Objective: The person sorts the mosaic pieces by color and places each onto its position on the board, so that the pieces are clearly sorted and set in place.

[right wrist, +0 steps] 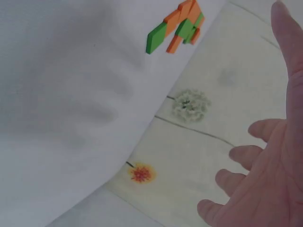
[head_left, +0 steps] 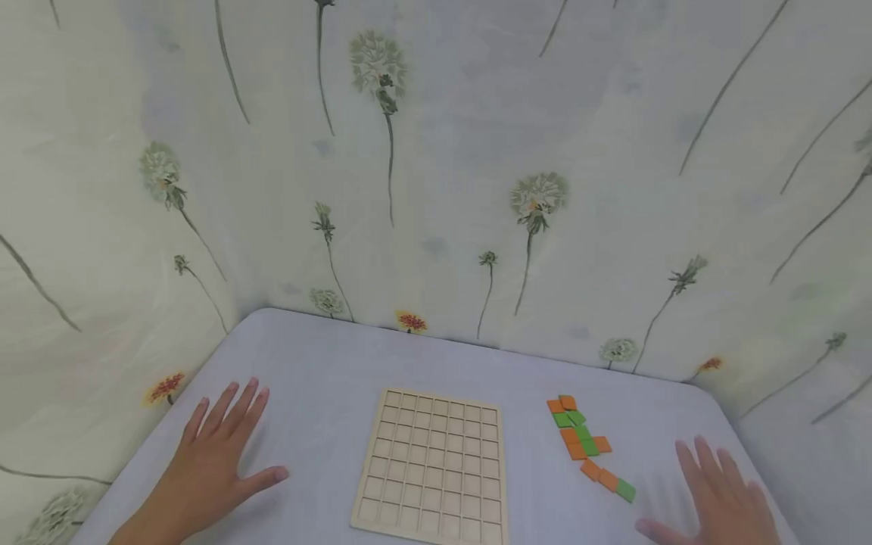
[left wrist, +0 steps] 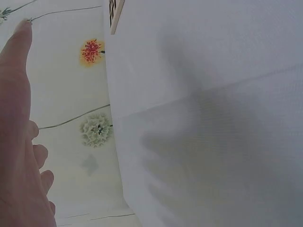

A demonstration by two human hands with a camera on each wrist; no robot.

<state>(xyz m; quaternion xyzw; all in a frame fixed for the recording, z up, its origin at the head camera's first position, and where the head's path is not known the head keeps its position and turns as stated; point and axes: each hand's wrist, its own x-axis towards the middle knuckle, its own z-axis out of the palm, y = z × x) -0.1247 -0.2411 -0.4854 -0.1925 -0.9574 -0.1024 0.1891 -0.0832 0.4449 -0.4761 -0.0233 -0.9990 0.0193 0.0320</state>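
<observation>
A light wooden grid board [head_left: 433, 465] with square cells lies on the white table between the two hands. To its right sits a loose cluster of orange and green square tiles [head_left: 579, 443], also visible in the right wrist view as tiles [right wrist: 177, 23]. My left hand [head_left: 207, 469], fingers spread, is held over the table left of the board and holds nothing. My right hand [head_left: 722, 499], spread as well, hovers right of the tiles with nothing in it. Shadows of both hands fall on the cloth in the wrist views.
The white table [head_left: 306, 363] has rounded far corners. Behind it and at both sides stands pale fabric [head_left: 436, 265] printed with dandelions and small orange flowers. In the left wrist view a corner of the board [left wrist: 118, 12] shows at the top.
</observation>
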